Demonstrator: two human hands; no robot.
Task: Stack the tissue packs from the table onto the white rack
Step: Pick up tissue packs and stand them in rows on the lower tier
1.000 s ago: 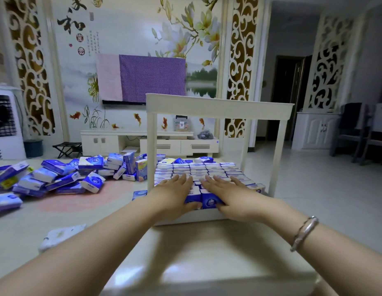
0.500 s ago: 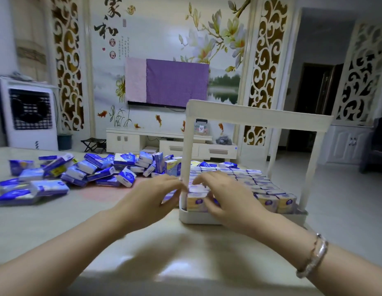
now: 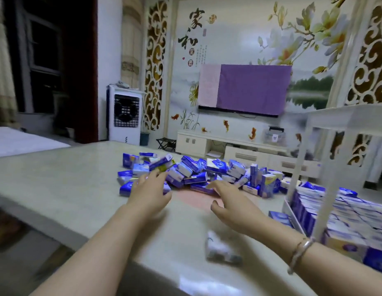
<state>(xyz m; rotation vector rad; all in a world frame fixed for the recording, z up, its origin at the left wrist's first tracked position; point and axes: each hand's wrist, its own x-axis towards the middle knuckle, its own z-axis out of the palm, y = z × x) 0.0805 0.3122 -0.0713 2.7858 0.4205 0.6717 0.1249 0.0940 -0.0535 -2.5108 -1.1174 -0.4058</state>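
A loose heap of blue and white tissue packs (image 3: 198, 171) lies on the pale table (image 3: 64, 174) ahead of me. My left hand (image 3: 149, 193) reaches over the heap's near left edge with straight fingers and holds nothing. My right hand (image 3: 230, 199) hovers just short of the heap's middle, fingers spread and empty. The white rack (image 3: 301, 178) stands at the right, its lower tray packed with rows of tissue packs (image 3: 346, 212). A single pale pack (image 3: 222, 248) lies near the table's front edge, between my forearms.
One blue pack (image 3: 279, 217) lies flat beside the rack's left side. Behind the table are a white TV cabinet (image 3: 228, 146), a covered screen (image 3: 243, 88) and a white air cooler (image 3: 125, 116). The table's left edge drops to the floor.
Both hands have left the packs in the rack's tray and swung left toward the loose heap. My view has turned left, so the rack now sits at the right edge.
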